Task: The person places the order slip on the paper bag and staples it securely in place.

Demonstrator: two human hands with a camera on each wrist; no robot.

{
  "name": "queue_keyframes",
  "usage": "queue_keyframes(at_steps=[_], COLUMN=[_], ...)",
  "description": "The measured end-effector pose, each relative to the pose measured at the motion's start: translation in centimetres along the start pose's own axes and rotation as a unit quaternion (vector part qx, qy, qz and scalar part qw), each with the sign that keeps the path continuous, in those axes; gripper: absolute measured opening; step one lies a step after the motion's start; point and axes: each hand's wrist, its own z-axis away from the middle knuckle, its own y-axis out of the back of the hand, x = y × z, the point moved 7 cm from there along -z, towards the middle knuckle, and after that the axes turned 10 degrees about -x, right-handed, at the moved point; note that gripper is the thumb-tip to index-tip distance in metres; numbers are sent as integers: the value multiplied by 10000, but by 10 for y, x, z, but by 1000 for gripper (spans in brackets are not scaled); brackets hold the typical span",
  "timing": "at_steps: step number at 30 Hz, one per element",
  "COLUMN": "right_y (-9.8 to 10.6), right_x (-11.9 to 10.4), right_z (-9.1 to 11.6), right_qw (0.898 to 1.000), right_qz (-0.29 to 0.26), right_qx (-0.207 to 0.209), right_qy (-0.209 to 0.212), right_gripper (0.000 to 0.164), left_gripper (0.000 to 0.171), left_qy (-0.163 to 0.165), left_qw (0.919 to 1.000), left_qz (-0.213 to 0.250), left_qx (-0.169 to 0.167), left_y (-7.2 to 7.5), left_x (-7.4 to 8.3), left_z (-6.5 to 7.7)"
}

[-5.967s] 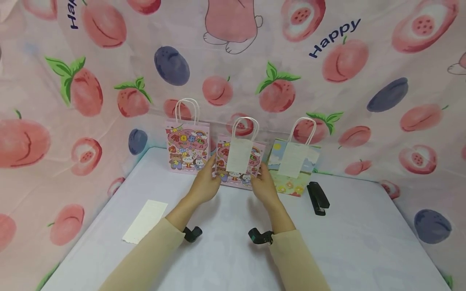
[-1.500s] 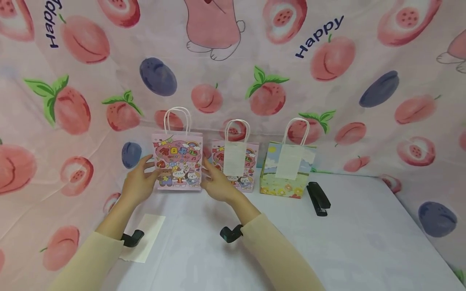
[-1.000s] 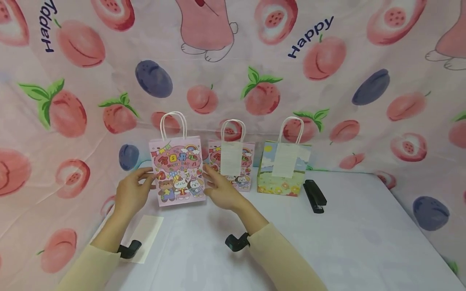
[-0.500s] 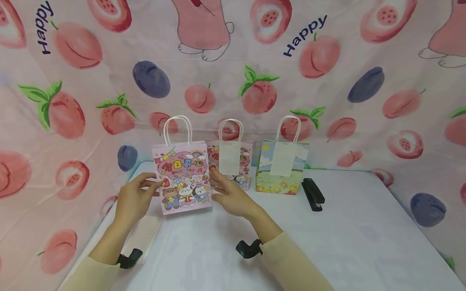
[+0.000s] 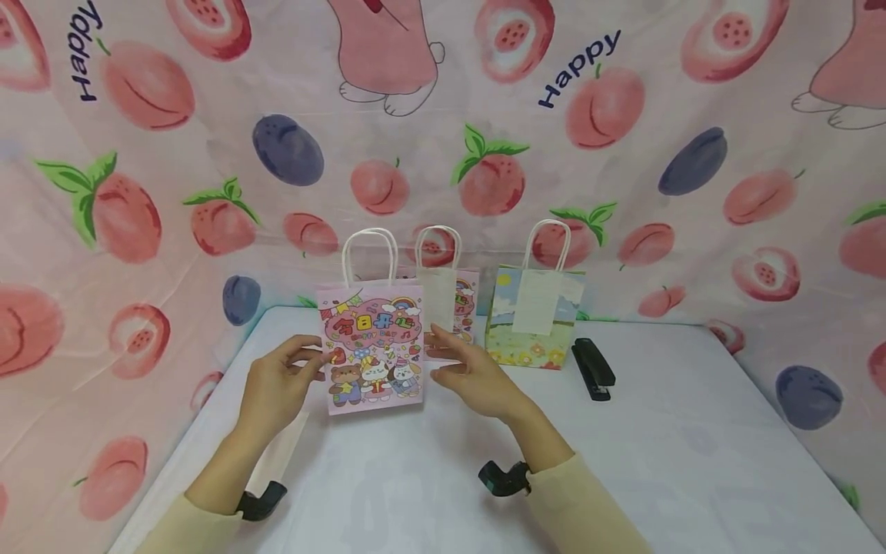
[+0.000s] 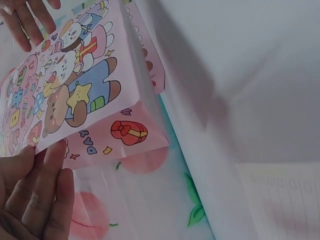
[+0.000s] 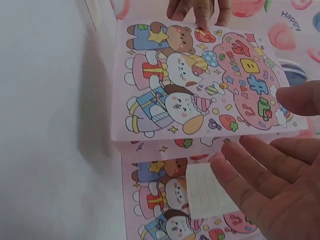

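While the pink cartoon bag stands upright at centre frame in the head view, the left hand pinches its left edge and the right hand, fingers straight and relaxed, lies flat against its right edge. Bare table fills the lower right. Just behind stand a second pink bag and a blue landscape bag, each bearing a paper slip; a black stapler lies to the right, a lined sheet at lower left. Left wrist view: fingers grip the bag's side panel at lower left. Right wrist view: open fingers sit right of frame beside the bag, the second bag directly below.
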Motion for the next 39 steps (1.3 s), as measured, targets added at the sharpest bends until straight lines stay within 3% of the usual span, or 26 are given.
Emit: queue_keyframes(at_steps=[15,21,28,39], right_y=[41,55,70,88], right_x=[12,23,35,32], right_z=[30,40,46,61], right_qw=[9988,9968,9945,9931], right_qz=[-326,-333,-51,-81], right_qx=[365,721,999,1158], right_qy=[17,-106,-322,-141], right_gripper=[59,60,64,51], left_gripper=[18,19,18,19], left_qy=[-237,-291,-580,-844], left_qw=[9946,9890,9811,9660], left_qz=[890,1263,1618,2153], left_qx=[-482,-716,-884,-1158], left_y=[-33,-47,-62,-88], left_x=[21,33,46,66], left_z=[-8,-15,-22,-30])
